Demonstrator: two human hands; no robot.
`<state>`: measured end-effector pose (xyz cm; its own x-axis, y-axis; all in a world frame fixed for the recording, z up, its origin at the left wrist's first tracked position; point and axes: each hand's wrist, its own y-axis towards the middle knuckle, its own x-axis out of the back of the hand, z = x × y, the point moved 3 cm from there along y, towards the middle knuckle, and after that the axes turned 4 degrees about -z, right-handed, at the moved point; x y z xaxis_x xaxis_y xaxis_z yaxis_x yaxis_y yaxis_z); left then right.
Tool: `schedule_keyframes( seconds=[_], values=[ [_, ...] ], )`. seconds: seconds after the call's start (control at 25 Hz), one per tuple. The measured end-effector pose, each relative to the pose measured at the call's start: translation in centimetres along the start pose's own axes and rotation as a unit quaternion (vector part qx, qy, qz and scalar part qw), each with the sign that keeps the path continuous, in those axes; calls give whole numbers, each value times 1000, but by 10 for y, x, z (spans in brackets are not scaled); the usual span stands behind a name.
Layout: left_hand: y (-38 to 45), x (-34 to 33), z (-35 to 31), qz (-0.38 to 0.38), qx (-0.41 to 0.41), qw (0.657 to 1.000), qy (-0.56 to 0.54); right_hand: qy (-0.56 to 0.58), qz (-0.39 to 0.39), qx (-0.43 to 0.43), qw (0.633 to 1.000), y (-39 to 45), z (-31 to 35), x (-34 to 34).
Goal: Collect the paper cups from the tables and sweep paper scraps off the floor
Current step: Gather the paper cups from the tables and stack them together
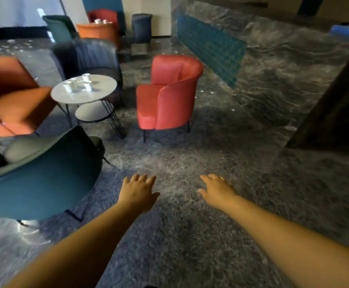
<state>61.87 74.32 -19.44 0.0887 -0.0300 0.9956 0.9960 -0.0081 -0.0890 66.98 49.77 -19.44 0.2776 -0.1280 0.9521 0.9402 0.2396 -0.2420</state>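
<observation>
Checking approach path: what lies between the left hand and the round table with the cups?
In the head view, only bare dark floor separates the left hand from the round table; the teal chair stands alongside.

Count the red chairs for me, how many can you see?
2. One red chair stands right of the round table; another red chair sits far back, partly hidden. More may be out of view.
</observation>
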Motion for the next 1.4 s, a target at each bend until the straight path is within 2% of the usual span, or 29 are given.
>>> schedule_keyframes(
  seconds=[0.24,0.56,0.76,0.92,1.08,1.4],
  values=[
    [70,-6,82,3,45,999,5,-6,32,63,998,117,61,0],
    [219,-6,213,8,90,996,6,-20,30,70,997,289,136,27],
    [309,2,266,12,96,995,7,-12,37,72,997,380,169,35],
    [381,-5,298,15,111,994,10,-30,8,115,993,479,198,52],
    [463,-2,342,6,147,989,19,-46,-14,173,984,599,235,76],
    [580,20,441,-14,247,969,-14,-46,16,221,974,777,312,111]
  ],
)
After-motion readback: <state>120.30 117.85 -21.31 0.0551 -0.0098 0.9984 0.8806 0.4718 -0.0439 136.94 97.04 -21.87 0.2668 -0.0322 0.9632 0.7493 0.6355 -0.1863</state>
